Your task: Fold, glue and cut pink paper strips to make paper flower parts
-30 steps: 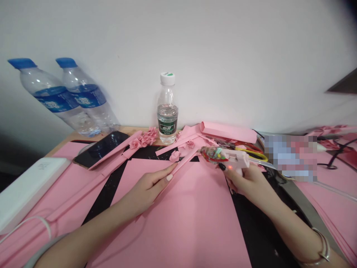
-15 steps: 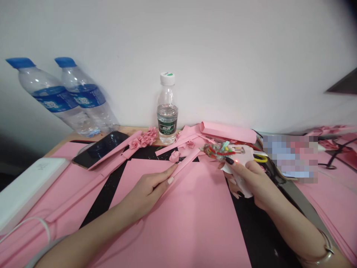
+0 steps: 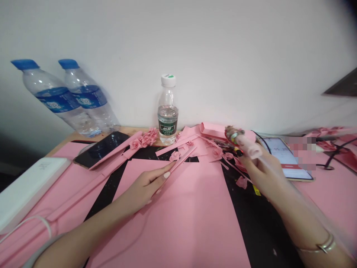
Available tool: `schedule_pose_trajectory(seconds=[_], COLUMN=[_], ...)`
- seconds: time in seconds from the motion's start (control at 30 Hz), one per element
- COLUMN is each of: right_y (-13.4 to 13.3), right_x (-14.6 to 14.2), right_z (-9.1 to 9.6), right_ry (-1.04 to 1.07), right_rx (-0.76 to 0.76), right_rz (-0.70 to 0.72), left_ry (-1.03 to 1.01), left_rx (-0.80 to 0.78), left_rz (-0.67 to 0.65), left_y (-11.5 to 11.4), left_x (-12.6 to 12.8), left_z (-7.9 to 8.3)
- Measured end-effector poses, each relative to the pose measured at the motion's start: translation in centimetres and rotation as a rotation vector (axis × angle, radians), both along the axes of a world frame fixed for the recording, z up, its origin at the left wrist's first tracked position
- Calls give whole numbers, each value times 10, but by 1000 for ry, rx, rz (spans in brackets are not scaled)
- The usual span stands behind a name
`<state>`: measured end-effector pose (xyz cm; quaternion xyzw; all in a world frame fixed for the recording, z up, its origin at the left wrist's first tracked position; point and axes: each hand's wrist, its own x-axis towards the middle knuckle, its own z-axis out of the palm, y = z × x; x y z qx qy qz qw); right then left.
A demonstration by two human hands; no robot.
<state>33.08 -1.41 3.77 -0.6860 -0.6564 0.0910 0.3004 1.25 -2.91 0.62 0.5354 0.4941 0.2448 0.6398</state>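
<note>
My left hand [image 3: 150,184] pinches the lower end of a folded pink paper strip [image 3: 184,158], over a large pink paper sheet [image 3: 189,216]. A small pink paper rose [image 3: 175,156] shows beside the strip, close to my fingertips; I cannot tell whether it is attached. My right hand [image 3: 263,175] is closed around a glue gun [image 3: 248,146], its nozzle end crusted with colourful glue residue. The gun is apart from the strip, and its handle is mostly hidden by the hand. Loose paper roses [image 3: 217,152] lie just left of that hand.
Behind the sheet stands a water bottle [image 3: 167,115]. Two large bottles [image 3: 57,98] lean on the wall at left, near a dark phone [image 3: 102,149] and a white box-like device [image 3: 33,190]. A lit phone [image 3: 291,158] and black cable [image 3: 330,163] lie at right.
My right hand has drawn the glue gun away from the strip, up and to the right, and turned it. The roses beneath are uncovered. My left hand keeps the strip nearly in place.
</note>
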Motion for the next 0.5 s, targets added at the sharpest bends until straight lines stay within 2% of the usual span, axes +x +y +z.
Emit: schedule_pose_trajectory(seconds=[0.1,0.23,0.5], right_y=[7,15,18], right_x=[6,14,25], right_z=[-6,-18,-27], right_ry=[-218,-311,-479], right_rx=[99,216,142], right_rz=[55,15,-156], left_ry=[-15,-84,-144], left_rx=[-55,-45,-52], left_rz=[8,-25,-101], left_y=[1,3,3], left_x=[0,-1,-3], left_z=[2,4,4])
